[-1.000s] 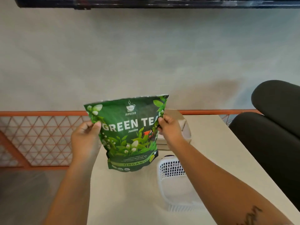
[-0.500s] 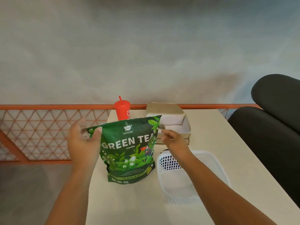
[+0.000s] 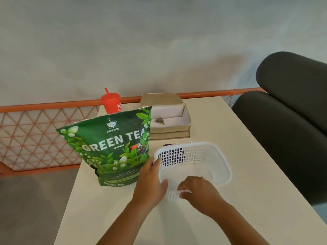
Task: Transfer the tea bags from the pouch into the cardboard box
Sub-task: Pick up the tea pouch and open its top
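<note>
While the green tea pouch (image 3: 113, 147) stands tipped a little on the left part of the pale table (image 3: 230, 135), a red cup with a straw (image 3: 111, 103) stands just behind it. The left hand (image 3: 152, 181) grips the left side of the white plastic basket (image 3: 203, 156). Behind the basket, the cardboard box (image 3: 184, 128) lies open with one tea bag (image 3: 160, 120) inside. The right hand (image 3: 198, 191) curls its fingers over the basket's near rim. A black chair (image 3: 283, 138) sits far right.
</note>
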The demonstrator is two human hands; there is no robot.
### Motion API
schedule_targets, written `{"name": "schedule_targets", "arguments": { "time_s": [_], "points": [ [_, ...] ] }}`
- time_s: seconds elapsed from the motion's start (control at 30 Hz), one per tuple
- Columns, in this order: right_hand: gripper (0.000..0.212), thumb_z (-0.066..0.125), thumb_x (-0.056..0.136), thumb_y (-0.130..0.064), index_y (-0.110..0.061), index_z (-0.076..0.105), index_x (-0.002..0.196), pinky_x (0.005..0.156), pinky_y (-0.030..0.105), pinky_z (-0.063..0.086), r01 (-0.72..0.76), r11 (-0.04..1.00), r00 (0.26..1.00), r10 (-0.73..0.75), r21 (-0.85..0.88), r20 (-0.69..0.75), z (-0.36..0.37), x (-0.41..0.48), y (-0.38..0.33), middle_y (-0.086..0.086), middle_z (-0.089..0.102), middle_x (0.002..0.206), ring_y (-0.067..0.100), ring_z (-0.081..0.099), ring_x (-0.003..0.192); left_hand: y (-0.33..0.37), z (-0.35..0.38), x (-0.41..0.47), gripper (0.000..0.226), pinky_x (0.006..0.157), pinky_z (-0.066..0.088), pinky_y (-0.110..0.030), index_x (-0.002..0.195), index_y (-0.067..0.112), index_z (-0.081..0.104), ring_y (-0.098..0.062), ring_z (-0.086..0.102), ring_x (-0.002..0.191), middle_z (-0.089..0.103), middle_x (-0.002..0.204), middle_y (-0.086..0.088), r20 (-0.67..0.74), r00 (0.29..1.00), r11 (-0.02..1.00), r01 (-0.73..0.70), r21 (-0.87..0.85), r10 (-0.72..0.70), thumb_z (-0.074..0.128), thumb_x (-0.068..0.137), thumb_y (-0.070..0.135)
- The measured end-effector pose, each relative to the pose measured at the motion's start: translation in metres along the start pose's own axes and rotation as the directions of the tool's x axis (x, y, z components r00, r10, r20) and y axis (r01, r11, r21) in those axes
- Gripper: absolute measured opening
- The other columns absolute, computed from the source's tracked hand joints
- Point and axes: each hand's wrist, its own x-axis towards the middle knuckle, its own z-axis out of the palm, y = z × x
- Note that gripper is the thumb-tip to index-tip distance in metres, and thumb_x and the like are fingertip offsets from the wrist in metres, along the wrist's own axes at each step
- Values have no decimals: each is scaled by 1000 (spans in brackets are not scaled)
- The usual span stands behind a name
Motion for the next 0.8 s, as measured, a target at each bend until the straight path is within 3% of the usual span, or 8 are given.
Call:
{"name": "schedule_targets", "arguments": {
  "time_s": [0.13, 0.23, 0.33, 0.47, 0.6, 0.73, 0.8],
  "points": [
    [22, 58, 87, -33, -33, 66, 108, 91, 29, 41, 22, 980, 992, -46, -197, -120, 4, 1, 18, -7, 66, 106, 16, 61, 97, 8, 19, 7, 71, 113, 18, -25, 149, 18, 5, -12, 11, 143, 6, 157, 3, 155, 984, 991, 105, -86, -91, 47, 94, 33],
    [26, 88, 51, -32, -39, 71, 69, 76, 44, 51, -130, 947, 954, 39, -293, -296, 6, 3, 37, -8, 66, 65, 15, 66, 62, 15, 31, 21, 73, 112, 18, -26, 149, 21, 0, -11, 12, 143, 4, 157, 7, 228, 972, 993, 83, -89, -61, 44, 94, 41],
    [36, 93, 37, -20, -33, 71, 64, 69, 55, 51, -267, 923, 891, 127, -276, -436, 4, 8, 57, -6, 63, 61, 21, 67, 65, 29, 29, 38, 73, 113, 19, -29, 149, 25, 3, -12, 12, 142, 5, 157, 8, 261, 965, 999, 31, -36, -20, 45, 92, 43],
    [34, 85, 52, 1, -21, 75, 76, 74, 54, 52, -236, 960, 861, 134, -153, -491, -11, 34, 98, 1, 67, 73, 31, 67, 79, 59, -7, 58, 62, 112, 23, -34, 145, 22, 26, -16, 18, 140, 18, 154, 3, 5, 992, 989, -127, 78, 127, 52, 90, 33],
    [23, 71, 69, 7, -8, 74, 87, 76, 44, 52, -172, 984, 853, 126, -44, -507, -36, 73, 136, 13, 66, 78, 35, 63, 80, 77, -51, 72, 39, 101, 36, -42, 117, 9, 60, -28, 42, 126, 50, 132, -9, -314, 890, 934, -260, 244, 330, 65, 80, 19],
    [25, 54, 88, -1, -9, 69, 107, 90, 36, 41, -219, 975, 856, 171, -42, -487, -66, 115, 158, 14, 64, 95, 31, 56, 95, 81, -84, 80, 33, 99, 36, -44, 104, 8, 66, -31, 42, 119, 55, 121, -14, -431, 826, 907, -206, 368, 363, 52, 79, 23],
    [27, 51, 90, -4, -11, 67, 110, 93, 35, 40, -230, 973, 861, 186, -35, -473, -78, 138, 167, 13, 62, 100, 29, 55, 98, 74, -94, 84, 34, 97, 34, -53, 108, 10, 63, -34, 43, 117, 54, 120, -14, -452, 834, 895, -106, 433, 317, 58, 75, 18]
  ]
}}
